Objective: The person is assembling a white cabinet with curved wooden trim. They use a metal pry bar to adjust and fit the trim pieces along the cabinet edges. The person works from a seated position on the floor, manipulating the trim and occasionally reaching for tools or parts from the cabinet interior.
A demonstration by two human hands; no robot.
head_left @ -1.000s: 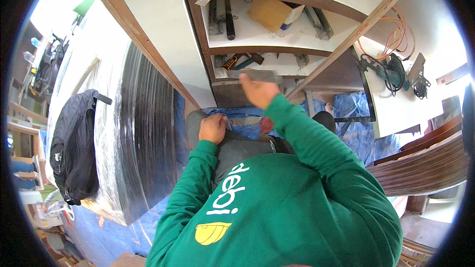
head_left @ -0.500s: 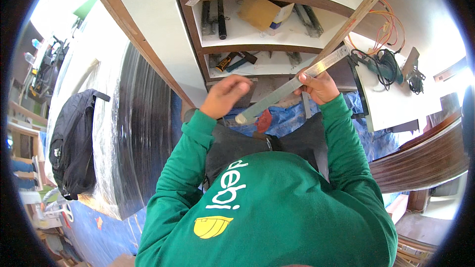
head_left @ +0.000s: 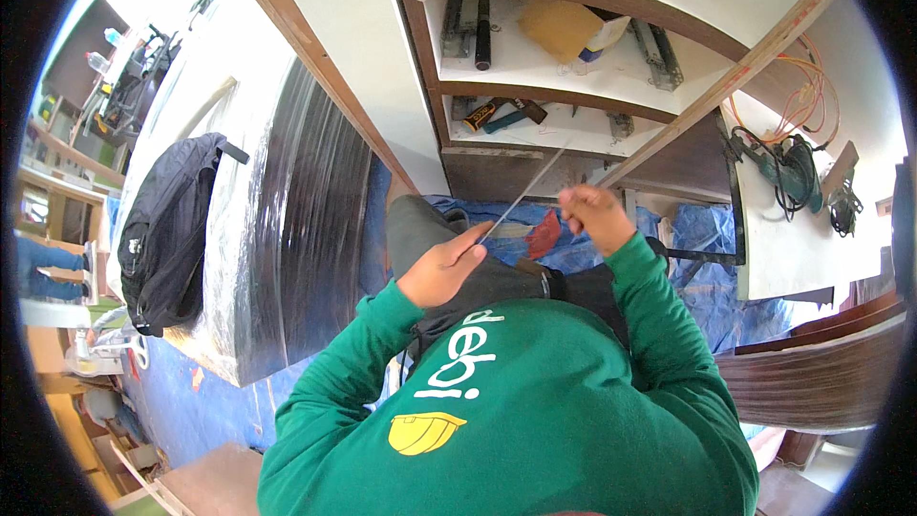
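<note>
- Covering the torso, one green sweatshirt [head_left: 573, 401] bears white lettering and one yellow helmet print [head_left: 425, 433].
- Pinched in the left hand's [head_left: 442, 272] fingers, one thin metal strip [head_left: 523, 194] slants up above the lap; the right hand's [head_left: 597, 218] fingers curl near it, holding what, if anything, I cannot tell.
- One black backpack [head_left: 172, 234], left.
- One corded power tool [head_left: 793, 172], right, on a white tabletop [head_left: 798, 263].
- Lower shelf [head_left: 587, 139]: one lettered yellow-and-black tool [head_left: 480, 113], one hammer-like tool [head_left: 516, 118].
</note>
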